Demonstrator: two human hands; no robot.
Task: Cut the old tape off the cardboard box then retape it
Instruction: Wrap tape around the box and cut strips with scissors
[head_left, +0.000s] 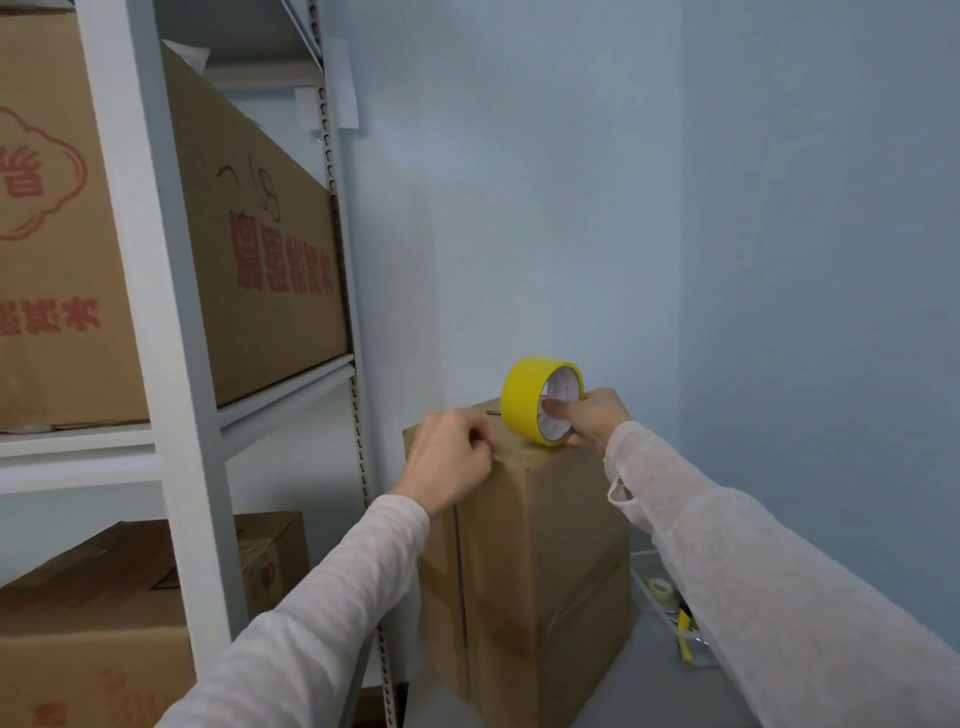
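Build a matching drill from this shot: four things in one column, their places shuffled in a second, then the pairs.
1. yellow tape roll
2. left hand
3. pale tape roll
4. red-printed box

A. on the shelf, upper left
B. gripped by the right hand atop the upright box
C. low at the right, beside the right sleeve
D. on the upright box's top left edge

Pairs: 1-B, 2-D, 3-C, 4-A
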